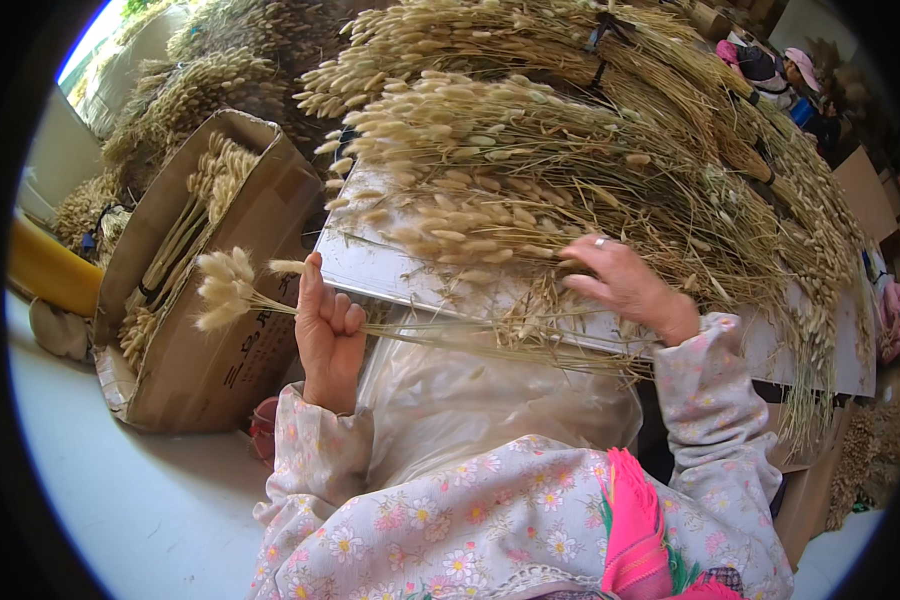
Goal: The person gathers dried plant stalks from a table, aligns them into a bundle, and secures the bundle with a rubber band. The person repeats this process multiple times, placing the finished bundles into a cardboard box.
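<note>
My left hand [330, 335] is closed around the stems of a small bunch of dried bunny-tail grass [228, 290]. Its fluffy cream heads point left, and the thin stems trail right across my lap. One separate grass head [288, 267] sits at my left fingertips. Over the near edge of a large heap of the same dried grass [530, 150], my right hand [630, 285] reaches with fingers bent and apart. They are close to the stems; whether they touch any is unclear. The heap lies on a white board [380, 265].
A tall cardboard box [240, 350] holding tied grass bundles leans at the left, beside a yellow tube [55, 265]. Clear plastic sheeting [470, 390] covers my lap. More grass is stacked behind. Another person [785, 75] is at the far right.
</note>
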`<state>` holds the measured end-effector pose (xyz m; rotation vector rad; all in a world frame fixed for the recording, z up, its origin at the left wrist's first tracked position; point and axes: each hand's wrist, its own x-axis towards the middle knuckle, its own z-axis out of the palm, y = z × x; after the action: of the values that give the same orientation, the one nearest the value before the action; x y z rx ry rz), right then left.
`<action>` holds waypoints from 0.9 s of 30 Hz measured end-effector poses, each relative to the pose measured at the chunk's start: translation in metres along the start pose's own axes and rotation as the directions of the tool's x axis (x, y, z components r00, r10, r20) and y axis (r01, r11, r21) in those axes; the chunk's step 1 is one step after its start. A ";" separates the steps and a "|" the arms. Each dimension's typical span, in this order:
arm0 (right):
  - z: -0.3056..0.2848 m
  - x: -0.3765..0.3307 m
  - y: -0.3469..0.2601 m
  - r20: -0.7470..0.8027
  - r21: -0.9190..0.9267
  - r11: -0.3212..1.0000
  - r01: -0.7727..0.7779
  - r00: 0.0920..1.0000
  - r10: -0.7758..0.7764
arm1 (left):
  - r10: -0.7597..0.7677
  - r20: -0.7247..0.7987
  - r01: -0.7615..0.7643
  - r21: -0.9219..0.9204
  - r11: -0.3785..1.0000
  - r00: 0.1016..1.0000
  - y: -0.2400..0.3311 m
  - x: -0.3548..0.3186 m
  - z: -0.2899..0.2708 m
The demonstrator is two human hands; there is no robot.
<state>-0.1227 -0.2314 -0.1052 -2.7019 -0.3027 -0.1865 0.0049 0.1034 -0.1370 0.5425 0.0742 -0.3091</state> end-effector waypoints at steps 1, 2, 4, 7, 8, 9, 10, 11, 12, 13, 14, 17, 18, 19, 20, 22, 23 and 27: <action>0.011 0.016 -0.015 -0.080 0.134 0.991 0.029 0.997 -0.018 | -0.009 0.020 0.008 0.014 1.000 1.000 -0.001 -0.002 0.000; 0.022 0.026 -0.034 -0.111 0.234 0.967 0.101 0.991 -0.077 | -0.012 0.038 0.011 0.016 1.000 0.999 -0.002 -0.004 0.000; 0.046 0.041 -0.073 -0.029 0.286 0.955 0.078 0.997 -0.073 | -0.017 0.125 0.019 -0.015 1.000 0.992 -0.004 -0.008 -0.003; 0.067 0.055 -0.109 -0.114 0.274 0.945 0.180 0.982 -0.154 | -0.040 0.193 0.059 -0.096 0.994 0.980 -0.004 -0.009 -0.007; 0.069 0.058 -0.116 -0.137 0.237 0.951 0.198 0.976 -0.169 | -0.034 0.233 0.051 -0.067 0.996 0.972 -0.003 -0.009 -0.008; 0.069 0.060 -0.118 -0.134 0.183 0.961 0.206 0.974 -0.183 | -0.004 0.139 0.018 -0.103 0.995 0.990 -0.002 -0.010 -0.008; 0.065 0.057 -0.117 -0.272 0.241 0.929 0.281 0.938 -0.213 | 0.015 0.089 -0.008 -0.078 0.997 0.996 -0.001 -0.011 -0.008; 0.061 0.053 -0.115 -0.323 0.276 0.913 0.301 0.924 -0.207 | 0.062 0.080 -0.061 -0.011 0.998 0.995 -0.003 -0.011 -0.007; 0.056 0.051 -0.112 -0.365 0.300 0.911 0.283 0.916 -0.164 | 0.057 0.157 -0.064 0.040 0.997 0.986 -0.005 -0.012 -0.006; 0.048 0.043 -0.106 -0.312 0.326 0.925 0.194 0.946 -0.088 | 0.028 0.231 -0.043 0.059 0.997 0.973 -0.005 -0.011 -0.003; 0.039 0.034 -0.096 -0.392 0.357 0.914 0.194 0.919 -0.042 | 0.025 0.225 -0.044 0.080 0.996 0.974 -0.008 -0.013 -0.002; 0.004 0.003 -0.046 -0.600 0.329 0.936 0.126 0.794 0.104 | 0.021 0.100 -0.026 0.042 0.999 0.995 -0.007 -0.005 0.004; -0.009 -0.014 -0.026 -0.647 0.336 0.939 0.069 0.742 0.177 | 0.025 0.094 -0.034 0.098 0.995 0.995 -0.006 -0.003 0.004; -0.023 -0.038 -0.004 -0.677 0.368 0.930 0.028 0.693 0.247 | 0.062 0.005 -0.062 0.142 0.988 0.998 -0.006 -0.002 0.005; -0.037 -0.062 0.019 -0.664 0.427 0.893 -0.145 0.620 0.418 | 0.064 0.030 -0.068 0.151 0.986 0.997 -0.005 -0.002 0.005; -0.062 -0.124 0.062 -0.784 0.339 0.892 -0.298 0.434 0.443 | 0.000 -0.002 0.001 0.156 0.988 1.000 -0.006 -0.003 0.004; -0.073 -0.158 0.081 -0.838 0.272 0.865 -0.422 0.338 0.428 | -0.028 -0.022 0.031 0.157 0.987 0.999 -0.006 -0.003 0.004; -0.101 -0.300 0.153 -0.932 0.056 0.625 -0.779 0.183 0.312 | -0.006 -0.052 0.015 0.174 0.985 0.999 -0.009 -0.002 0.005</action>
<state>-0.3855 -0.4644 -0.1257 -2.3807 1.2507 -1.5610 0.0004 0.0938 -0.1366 0.7236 0.1001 -0.3137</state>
